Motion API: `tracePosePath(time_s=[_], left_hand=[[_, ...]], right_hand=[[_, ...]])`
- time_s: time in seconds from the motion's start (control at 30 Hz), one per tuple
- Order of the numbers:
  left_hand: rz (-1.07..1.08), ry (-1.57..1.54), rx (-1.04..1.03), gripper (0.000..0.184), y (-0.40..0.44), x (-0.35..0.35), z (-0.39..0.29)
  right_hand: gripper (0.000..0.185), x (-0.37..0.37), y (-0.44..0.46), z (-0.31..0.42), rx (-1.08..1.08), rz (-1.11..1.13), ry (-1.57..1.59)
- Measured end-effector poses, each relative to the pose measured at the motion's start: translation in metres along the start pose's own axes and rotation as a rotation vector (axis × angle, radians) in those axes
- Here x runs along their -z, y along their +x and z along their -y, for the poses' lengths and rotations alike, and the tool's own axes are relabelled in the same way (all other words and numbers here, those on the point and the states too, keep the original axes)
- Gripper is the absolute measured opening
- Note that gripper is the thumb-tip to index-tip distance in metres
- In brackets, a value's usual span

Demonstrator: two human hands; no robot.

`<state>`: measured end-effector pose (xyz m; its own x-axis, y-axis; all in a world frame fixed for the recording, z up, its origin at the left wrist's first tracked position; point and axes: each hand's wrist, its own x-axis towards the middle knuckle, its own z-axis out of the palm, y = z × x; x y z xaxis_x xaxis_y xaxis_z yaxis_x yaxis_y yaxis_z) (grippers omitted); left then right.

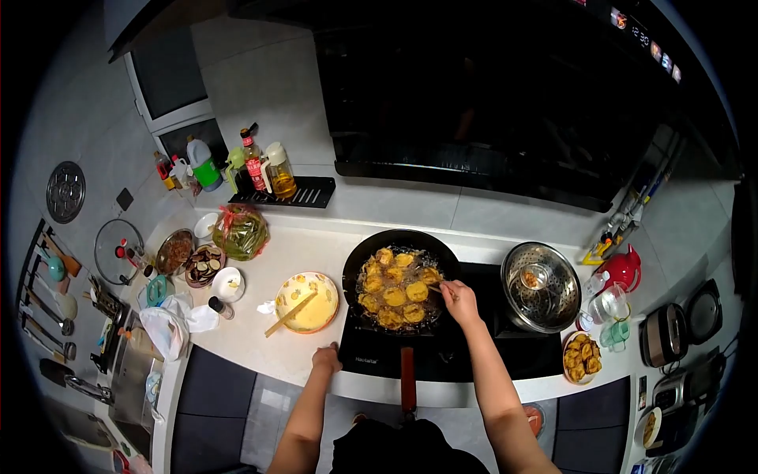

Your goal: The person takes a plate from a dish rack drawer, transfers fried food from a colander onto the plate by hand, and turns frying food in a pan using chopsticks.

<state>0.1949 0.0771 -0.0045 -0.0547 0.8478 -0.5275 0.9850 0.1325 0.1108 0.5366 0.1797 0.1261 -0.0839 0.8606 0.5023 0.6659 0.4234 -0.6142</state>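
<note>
A black wok (371, 253) with a wooden handle sits on the black cooktop (368, 347). Several round golden fritters (393, 295) bubble in its oil. At the wok's right side, my right hand (459, 302) is closed around chopsticks (434, 288) whose tips point toward the fritters. My left hand (326, 358) rests by the counter's front edge, left of the cooktop. Its fingers look curled, and what they grip, if anything, is hidden. Just behind it stands a patterned bowl (335, 304) of pale yellow batter, with another pair of chopsticks (290, 314) lying across it.
Right of the wok is a steel colander (517, 312), then a bowl of fried pieces (582, 358) and a red kettle (625, 268). Sliced vegetables (205, 265), a white bowl (228, 284) and a bagged green vegetable (241, 233) stand left. The range hood (466, 174) hangs above.
</note>
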Motion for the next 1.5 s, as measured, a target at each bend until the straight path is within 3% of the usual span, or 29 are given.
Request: tracePosePath(time_s=[0.1,0.2,0.27,0.33,0.57,0.8,0.93,1.2,1.4,1.5], left_hand=[[-0.009,0.012,-0.005,0.052,0.000,-0.003,-0.001],[-0.012,0.009,0.002,0.052,0.000,-0.002,0.000],[-0.011,0.022,0.001,0.051,0.002,-0.004,0.000],[-0.008,0.037,-0.017,0.052,0.004,-0.006,0.002],[-0.009,0.040,-0.023,0.052,0.002,-0.003,0.001],[0.021,0.013,-0.006,0.052,-0.007,0.005,-0.002],[-0.010,0.021,-0.037,0.051,0.000,-0.003,0.003],[-0.019,0.015,-0.019,0.049,-0.008,0.002,0.000],[-0.015,-0.001,-0.018,0.048,-0.010,0.004,0.000],[-0.005,0.011,-0.011,0.048,-0.011,0.005,-0.001]], right_hand=[[0.018,-0.002,-0.006,0.001,-0.003,-0.229,-0.036],[0.029,0.002,-0.011,0.001,-0.511,-0.258,0.373],[0.034,0.001,-0.016,-0.012,-0.649,-0.401,0.650],[0.032,0.005,-0.021,-0.015,-0.690,-0.443,0.700],[0.032,0.010,-0.038,-0.005,-0.637,-0.450,0.557],[0.032,0.028,-0.055,0.086,-0.512,-0.353,0.360],[0.030,0.019,-0.062,0.099,-0.415,-0.266,0.097],[0.033,0.011,-0.056,0.096,-0.189,-0.244,-0.035],[0.037,0.003,-0.067,0.105,-0.487,-0.058,0.408],[0.035,-0.003,-0.066,0.106,-0.467,-0.066,0.362]])
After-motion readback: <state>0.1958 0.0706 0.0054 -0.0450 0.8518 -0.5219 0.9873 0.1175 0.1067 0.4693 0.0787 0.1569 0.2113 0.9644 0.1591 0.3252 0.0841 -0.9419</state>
